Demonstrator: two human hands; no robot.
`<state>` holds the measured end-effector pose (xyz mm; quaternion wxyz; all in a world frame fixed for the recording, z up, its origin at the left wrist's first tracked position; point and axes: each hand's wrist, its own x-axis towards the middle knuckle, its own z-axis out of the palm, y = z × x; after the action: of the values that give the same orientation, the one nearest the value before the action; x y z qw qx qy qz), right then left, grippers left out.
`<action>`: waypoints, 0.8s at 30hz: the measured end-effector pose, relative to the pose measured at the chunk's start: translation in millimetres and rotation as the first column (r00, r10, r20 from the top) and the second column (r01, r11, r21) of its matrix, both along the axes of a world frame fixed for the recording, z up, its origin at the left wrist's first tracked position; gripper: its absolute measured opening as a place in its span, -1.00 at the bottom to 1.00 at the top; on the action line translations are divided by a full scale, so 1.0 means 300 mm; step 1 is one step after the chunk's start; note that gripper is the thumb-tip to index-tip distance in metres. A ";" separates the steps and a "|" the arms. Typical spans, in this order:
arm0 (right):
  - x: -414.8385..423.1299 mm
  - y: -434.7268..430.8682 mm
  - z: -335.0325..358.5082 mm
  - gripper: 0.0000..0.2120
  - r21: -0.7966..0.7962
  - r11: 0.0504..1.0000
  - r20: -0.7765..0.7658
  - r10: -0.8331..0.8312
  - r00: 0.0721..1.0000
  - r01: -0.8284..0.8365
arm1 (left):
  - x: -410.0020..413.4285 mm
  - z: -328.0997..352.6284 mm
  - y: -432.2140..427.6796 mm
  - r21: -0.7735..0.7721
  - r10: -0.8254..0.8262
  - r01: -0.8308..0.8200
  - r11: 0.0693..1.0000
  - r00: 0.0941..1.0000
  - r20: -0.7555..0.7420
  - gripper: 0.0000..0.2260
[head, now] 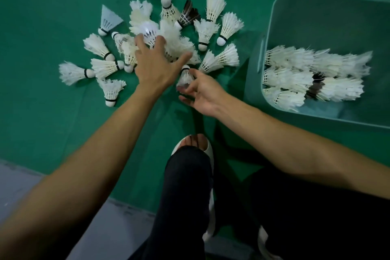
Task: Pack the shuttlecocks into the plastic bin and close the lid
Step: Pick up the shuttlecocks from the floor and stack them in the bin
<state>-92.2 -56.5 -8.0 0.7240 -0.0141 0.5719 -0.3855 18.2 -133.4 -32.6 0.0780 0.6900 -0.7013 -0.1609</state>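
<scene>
Many white feathered shuttlecocks (101, 48) scattered on green court floor (42, 112), centre-left. Left hand (156, 65) spread wide over the pile. Right hand (202, 93) pinches one blurred shuttlecock (185, 78), cork up, axis near vertical. Teal plastic bin (274, 17), part-filled, lies right, nearest the right hand.

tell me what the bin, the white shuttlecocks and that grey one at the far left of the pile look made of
Bin: teal moulded plastic with a smooth, slightly glossy wall and rounded corners.
White shuttlecocks: seemingly real feathers, since the skirts show separate ragged vanes on thin quills; the rounded bases look like cork or foam with a dark band.
Grey shuttlecock: probably a nylon or plastic skirt, one smooth cone with no separate feathers.
</scene>
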 end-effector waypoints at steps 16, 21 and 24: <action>-0.053 0.152 0.255 -0.84 0.018 0.694 -1.000 0.026 0.000 -0.720 | 0.010 0.149 0.167 -0.052 0.141 -0.156 0.986 0.964 -0.224 -0.64; -0.174 0.144 0.430 -0.63 -0.140 0.737 -0.990 -0.128 0.067 -0.661 | -0.054 0.245 0.208 -0.160 0.080 -0.155 0.975 0.914 -0.399 -0.63; -0.344 0.164 0.499 -0.63 -0.295 0.819 -0.953 -0.216 0.212 -0.492 | -0.142 0.316 0.220 -0.283 -0.064 -0.079 0.956 0.883 -0.465 -0.63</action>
<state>-195.4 -7.3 141.6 0.2022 -0.5104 0.7522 -0.3644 -24.4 -67.4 62.2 0.3472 0.6139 -0.6750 -0.2166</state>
